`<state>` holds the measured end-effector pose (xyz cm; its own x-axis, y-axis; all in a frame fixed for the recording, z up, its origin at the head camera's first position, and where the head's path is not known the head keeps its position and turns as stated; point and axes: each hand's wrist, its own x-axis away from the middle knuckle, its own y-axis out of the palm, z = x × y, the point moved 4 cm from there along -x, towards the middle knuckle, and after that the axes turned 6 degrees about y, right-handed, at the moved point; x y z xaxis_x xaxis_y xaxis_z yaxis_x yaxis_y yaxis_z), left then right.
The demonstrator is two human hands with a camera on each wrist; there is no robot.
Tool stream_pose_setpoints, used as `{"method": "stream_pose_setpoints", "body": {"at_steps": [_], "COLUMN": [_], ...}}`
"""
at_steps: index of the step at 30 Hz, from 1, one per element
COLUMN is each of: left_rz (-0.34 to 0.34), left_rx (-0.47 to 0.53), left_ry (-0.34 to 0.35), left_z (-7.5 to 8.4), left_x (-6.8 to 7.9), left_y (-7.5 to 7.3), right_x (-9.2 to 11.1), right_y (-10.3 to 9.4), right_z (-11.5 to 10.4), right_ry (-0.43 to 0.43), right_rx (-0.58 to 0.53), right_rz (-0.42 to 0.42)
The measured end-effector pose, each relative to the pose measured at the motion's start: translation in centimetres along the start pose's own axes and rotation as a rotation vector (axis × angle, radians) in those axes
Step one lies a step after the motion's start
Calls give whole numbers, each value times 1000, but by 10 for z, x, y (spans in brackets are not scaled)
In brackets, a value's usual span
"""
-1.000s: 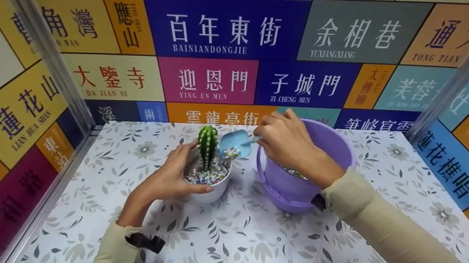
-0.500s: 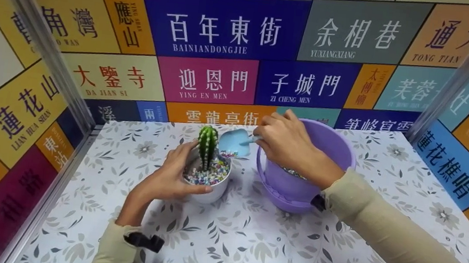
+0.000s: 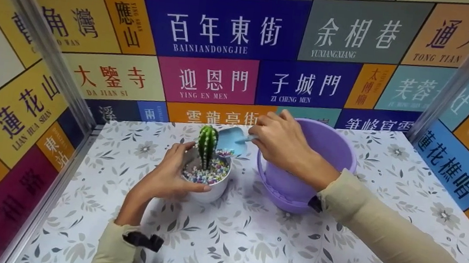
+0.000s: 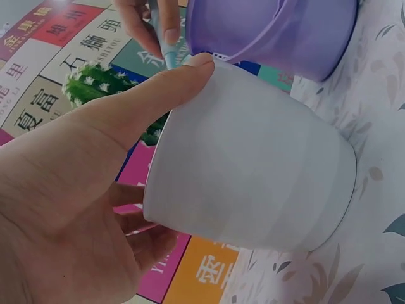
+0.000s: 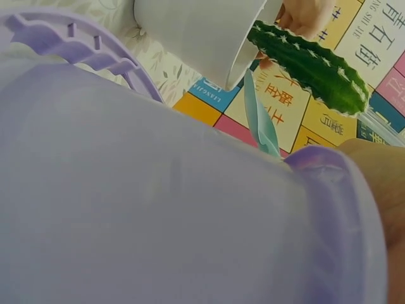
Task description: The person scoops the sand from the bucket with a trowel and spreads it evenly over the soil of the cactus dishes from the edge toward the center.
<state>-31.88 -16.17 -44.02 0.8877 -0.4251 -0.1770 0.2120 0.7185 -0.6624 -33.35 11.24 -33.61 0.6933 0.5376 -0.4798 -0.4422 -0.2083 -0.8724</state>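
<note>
A green cactus (image 3: 207, 146) stands in a white pot (image 3: 210, 192) filled with small multicoloured pebbles (image 3: 208, 174). My left hand (image 3: 171, 173) grips this pot by its rim, thumb along the near side and fingers round the far left. In my right hand (image 3: 281, 138) is the handle of a light blue toy shovel (image 3: 233, 140), pinched between thumb and fingers. The blade tilts down at the pot's right rim, with some pebbles at its lower edge. In the right wrist view the shovel (image 5: 261, 120) shows edge-on beside the cactus (image 5: 313, 66).
A purple bucket (image 3: 337, 146) stands just right of the pot, under my right forearm. The table (image 3: 222, 243) has a leaf-patterned white cover. A wall of coloured name panels (image 3: 223, 28) rises behind, with metal posts (image 3: 463, 72) at the corners.
Pebbles slid off the shovel, leaving fewer on its blade. The shovel and my right hand shifted slightly left toward the cactus. My left hand kept its grip on the pot.
</note>
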Motion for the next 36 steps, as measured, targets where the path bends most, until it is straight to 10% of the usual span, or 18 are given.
{"method": "stream_pose_setpoints", "body": {"at_steps": [36], "left_rz": [-10], "left_rx": [82], "left_ry": [56], "left_z": [-5], "left_x": [0], "left_y": [-4], "right_x": [0], "right_y": [1], "right_z": [-6], "right_ry": [-22], "right_rx": [52], "right_rz": [131]}}
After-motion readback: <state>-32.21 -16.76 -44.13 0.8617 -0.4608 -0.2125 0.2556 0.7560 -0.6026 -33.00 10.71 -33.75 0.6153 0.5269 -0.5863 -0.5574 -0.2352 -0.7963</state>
